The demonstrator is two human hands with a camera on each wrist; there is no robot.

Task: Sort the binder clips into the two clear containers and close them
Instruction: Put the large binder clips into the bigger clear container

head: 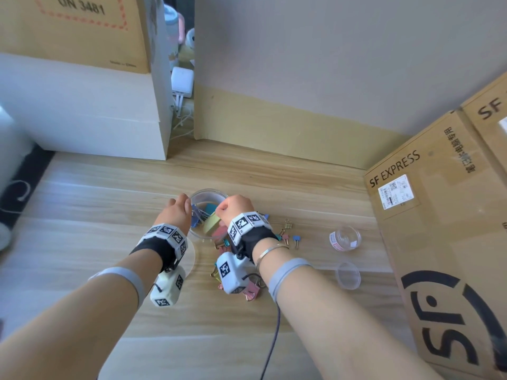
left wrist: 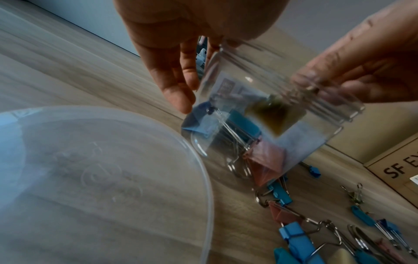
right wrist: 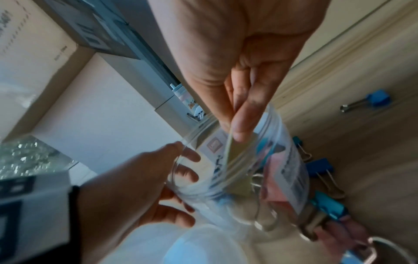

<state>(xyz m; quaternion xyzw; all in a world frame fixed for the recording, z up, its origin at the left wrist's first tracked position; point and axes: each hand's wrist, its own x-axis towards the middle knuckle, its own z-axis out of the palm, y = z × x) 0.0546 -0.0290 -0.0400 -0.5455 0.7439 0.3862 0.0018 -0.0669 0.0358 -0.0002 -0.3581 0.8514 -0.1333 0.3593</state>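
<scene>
My left hand holds the big clear container by its side, w/ fingers spread along the outer wall and only loosely bent. It stands open on the wooden floor, in front of me, roughly centre of the head view.

My right hand is over the container's mouth, thumb and fingers pinched tight on a yellow-green binder clip. The clip hangs just inside the rim; its body looks blurred in the left wrist view.

Inside the container already: blue, teal and pink clips w/ silver wire handles, plus a paper label on the wall.

More loose clips lie on the floor just right of the container and under my right wrist: blue, pink, gold, mixed sizes. A pink one sits nearest me, by the wrist camera.

A large translucent lid lies flat on the floor just beside the container, on my left side. It fills the lower left of the left wrist view.

Further right, well apart from my hands: a smaller clear container w/ a label, lying near a cardboard box marked SF EXPRESS. Its small lid rests on the floor nearer to me.

Both wrists wear black straps w/ marker cubes. A thin cable runs back from my right arm.
</scene>
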